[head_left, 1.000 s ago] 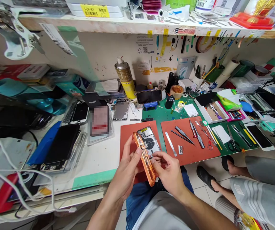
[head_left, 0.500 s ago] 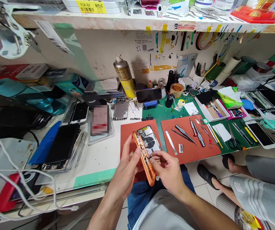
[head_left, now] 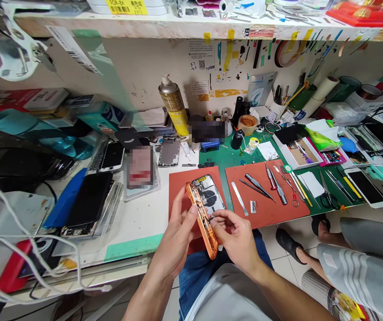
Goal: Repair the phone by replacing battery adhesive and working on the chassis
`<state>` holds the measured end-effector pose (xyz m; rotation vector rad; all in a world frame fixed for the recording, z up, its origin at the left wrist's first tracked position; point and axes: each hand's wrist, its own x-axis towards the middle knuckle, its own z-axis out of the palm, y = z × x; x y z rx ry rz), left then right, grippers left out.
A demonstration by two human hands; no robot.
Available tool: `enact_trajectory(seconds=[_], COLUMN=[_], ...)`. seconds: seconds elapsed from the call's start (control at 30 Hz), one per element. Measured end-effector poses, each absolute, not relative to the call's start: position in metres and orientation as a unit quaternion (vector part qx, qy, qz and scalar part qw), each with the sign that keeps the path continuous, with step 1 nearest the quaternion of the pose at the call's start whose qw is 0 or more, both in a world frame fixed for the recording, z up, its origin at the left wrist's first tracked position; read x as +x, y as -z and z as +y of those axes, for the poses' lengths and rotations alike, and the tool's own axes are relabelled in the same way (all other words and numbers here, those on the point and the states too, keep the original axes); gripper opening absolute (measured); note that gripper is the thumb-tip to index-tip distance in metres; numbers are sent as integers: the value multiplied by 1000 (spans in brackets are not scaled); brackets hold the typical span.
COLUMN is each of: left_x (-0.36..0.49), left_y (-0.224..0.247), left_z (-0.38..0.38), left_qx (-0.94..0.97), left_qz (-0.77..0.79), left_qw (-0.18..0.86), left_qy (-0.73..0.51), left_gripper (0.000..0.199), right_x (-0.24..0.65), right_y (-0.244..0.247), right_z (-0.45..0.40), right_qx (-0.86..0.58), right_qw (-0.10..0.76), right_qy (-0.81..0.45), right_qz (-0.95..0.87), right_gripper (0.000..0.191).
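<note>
An orange phone housing [head_left: 208, 238], tilted with its inner side partly showing, is gripped by my left hand [head_left: 175, 234], the thumb along its edge. At the housing's right side, my right hand [head_left: 240, 238] has thumb and fingers pinched together against the inside. Whatever small piece lies between those fingertips is hidden. Just behind the housing, an opened phone [head_left: 209, 194] with exposed inner parts lies on the left red mat [head_left: 178, 180]; the housing covers part of it.
Tweezers [head_left: 257, 191], screwdrivers [head_left: 280, 189] and a flat metal pry tool [head_left: 239, 198] lie on the right red mat [head_left: 295, 211]. Scissors [head_left: 328, 194] rest farther right. A spray can [head_left: 174, 107] stands at the back under a shelf [head_left: 165, 29]. Another person's legs [head_left: 355, 267] are at right.
The view has shifted very slightly. Both hands keep nearly the same pose on the orange housing, with the right fingertips still at its inner side.
</note>
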<state>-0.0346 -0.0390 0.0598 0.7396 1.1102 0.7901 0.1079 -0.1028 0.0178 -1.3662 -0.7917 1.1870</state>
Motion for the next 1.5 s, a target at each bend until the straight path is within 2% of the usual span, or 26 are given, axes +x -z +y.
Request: enact_trajectory(seconds=[0.17,0.3,0.43,0.6,0.7,0.8,0.9,0.93,1.03,1.13,1.2,1.3,1.37,1.5], left_x=[-34,-34,-40,-42,-41,-46,-59,-64,-74,-76,-75,-72,-70,-69], left_y=[-60,-58,-54,-40,-30,-25,-22,-21,-19,-17,-15,-13,-12,-10], left_z=[-41,-46,-52,-58,-58,-52,-44,-42,-36,-33,-31,-30,-28,-27], left_qx=[312,231,178,203,233,237,219,219,228,226,226,238,254,266], left_qz=[477,452,450,468,485,511,542,549,564,574,578,580,567,541], left_qw=[728,747,767,742,714,681,657,651,637,637,638,634,638,653], left_qy=[-381,-429,-421,-435,-448,-467,-476,-476,-474,-463,-456,-453,-455,-459], left_gripper=[85,80,83,88,81,75,79,80,79,78,79,81,80,77], right_x=[107,106,105,100,99,105,111,111,108,102,101,106,113,125], right_y=[-20,-21,-20,-14,-11,-6,3,7,19,26,27,24,20,4], right_z=[-104,-109,-118,-128,-131,-132,-127,-124,-112,-106,-106,-106,-104,-99], right_qx=[-571,-608,-644,-660,-650,-643,-668,-679,-701,-709,-708,-691,-674,-656], right_qw=[555,555,535,493,474,451,421,403,340,303,305,328,332,358], right_qy=[-510,-444,-372,-353,-325,-242,-105,-67,-14,-12,-16,-32,-60,-84], right_qz=[-324,-353,-400,-443,-497,-569,-605,-610,-627,-637,-636,-644,-657,-659], right_gripper=[24,26,30,28,24,22,14,19,61,73,64,32,17,13])
